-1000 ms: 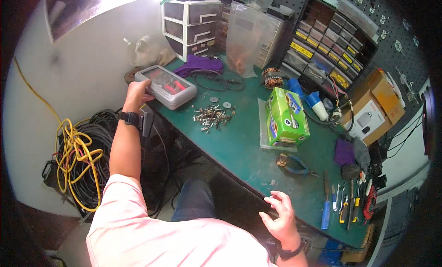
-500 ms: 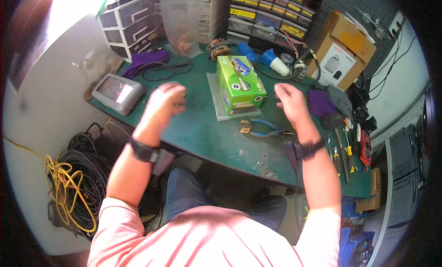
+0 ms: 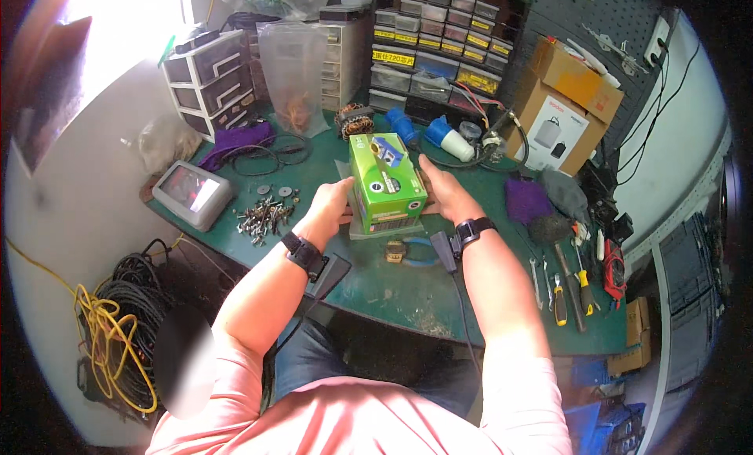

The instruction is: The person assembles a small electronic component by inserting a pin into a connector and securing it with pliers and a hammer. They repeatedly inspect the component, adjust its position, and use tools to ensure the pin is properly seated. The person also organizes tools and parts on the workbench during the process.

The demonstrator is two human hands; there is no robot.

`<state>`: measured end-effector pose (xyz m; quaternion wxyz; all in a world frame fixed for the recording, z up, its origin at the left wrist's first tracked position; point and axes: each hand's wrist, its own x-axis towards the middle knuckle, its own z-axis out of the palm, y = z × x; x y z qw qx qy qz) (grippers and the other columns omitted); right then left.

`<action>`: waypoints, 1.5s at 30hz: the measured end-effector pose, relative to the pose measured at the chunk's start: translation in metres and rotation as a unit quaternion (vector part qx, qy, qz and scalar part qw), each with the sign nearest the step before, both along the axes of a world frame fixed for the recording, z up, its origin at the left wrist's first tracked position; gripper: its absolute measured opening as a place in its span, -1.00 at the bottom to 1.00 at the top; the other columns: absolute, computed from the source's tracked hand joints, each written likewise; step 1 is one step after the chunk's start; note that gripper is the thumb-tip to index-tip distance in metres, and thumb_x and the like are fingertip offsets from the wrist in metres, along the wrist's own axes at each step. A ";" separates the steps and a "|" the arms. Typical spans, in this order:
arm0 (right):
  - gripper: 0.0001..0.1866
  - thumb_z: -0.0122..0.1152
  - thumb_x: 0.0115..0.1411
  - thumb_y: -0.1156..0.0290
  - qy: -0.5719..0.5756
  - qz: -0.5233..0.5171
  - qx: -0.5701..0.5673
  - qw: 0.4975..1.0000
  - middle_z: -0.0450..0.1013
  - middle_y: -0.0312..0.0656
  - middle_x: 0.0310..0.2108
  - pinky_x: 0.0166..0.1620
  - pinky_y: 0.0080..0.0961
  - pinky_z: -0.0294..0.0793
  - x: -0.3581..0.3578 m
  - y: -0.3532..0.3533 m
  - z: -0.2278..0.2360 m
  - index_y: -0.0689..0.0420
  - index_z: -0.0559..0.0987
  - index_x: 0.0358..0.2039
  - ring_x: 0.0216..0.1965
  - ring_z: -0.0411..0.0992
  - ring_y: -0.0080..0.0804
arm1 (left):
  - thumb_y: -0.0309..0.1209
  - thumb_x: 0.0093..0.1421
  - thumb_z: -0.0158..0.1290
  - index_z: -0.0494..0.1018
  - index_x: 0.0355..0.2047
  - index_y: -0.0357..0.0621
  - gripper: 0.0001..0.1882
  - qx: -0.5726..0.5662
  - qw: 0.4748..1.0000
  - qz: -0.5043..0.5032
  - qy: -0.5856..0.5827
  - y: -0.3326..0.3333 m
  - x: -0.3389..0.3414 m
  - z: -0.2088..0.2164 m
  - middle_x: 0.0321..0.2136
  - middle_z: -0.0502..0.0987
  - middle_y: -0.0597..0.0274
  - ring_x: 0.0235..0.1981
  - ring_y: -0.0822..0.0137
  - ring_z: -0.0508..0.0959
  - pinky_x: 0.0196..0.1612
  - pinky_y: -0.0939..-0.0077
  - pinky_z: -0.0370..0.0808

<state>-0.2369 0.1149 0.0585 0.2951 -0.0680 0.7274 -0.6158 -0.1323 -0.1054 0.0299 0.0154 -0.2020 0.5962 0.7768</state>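
Green box [image 3: 388, 184]: standing just beyond pliers [image 3: 396, 252] on table [image 3: 376, 286]; seeming light, stiff, crushable. Left hand [image 3: 328, 208], right hand [image 3: 449, 192] flanking sides, grips half-curled, firm hold unclear; lower walls best suiting palms.

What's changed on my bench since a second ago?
Your left hand let go of the grey case and moved right to the green box; your right hand came forward to its other side. Whether they grip it is unclear. Screws and pliers stayed put.
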 end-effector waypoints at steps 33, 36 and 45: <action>-0.50 0.03 0.35 0.27 0.064 0.131 -0.186 0.971 0.44 -0.23 0.05 -0.06 -0.45 0.54 0.051 -0.063 0.060 0.17 0.28 0.25 -0.03 0.48 -0.44 | 0.06 0.25 0.01 0.26 0.05 -0.47 -0.27 0.117 0.947 0.223 0.199 -0.001 0.013 0.044 -0.13 0.49 -0.08 -0.13 0.21 0.52 -0.09 0.35 0.49; -0.50 0.04 0.34 0.31 0.090 0.170 -0.191 0.962 0.44 -0.22 0.05 -0.06 -0.50 0.51 0.061 -0.115 0.089 0.20 0.29 0.24 -0.03 0.48 -0.48 | -0.04 0.15 0.19 0.30 -0.02 -0.43 -0.33 0.154 0.913 0.237 0.294 -0.047 0.036 0.063 -0.12 0.48 -0.09 -0.17 0.20 0.54 -0.15 0.35 0.52; -0.51 0.16 0.26 0.33 0.189 0.293 -0.091 0.933 0.49 -0.21 -0.04 -0.09 -0.52 0.45 0.100 -0.314 0.118 0.24 0.39 0.16 -0.11 0.46 -0.49 | -0.12 0.09 0.28 0.28 0.04 -0.46 -0.28 0.122 0.828 0.437 0.329 -0.211 0.074 0.038 -0.08 0.48 -0.11 -0.12 0.19 0.53 -0.11 0.36 0.51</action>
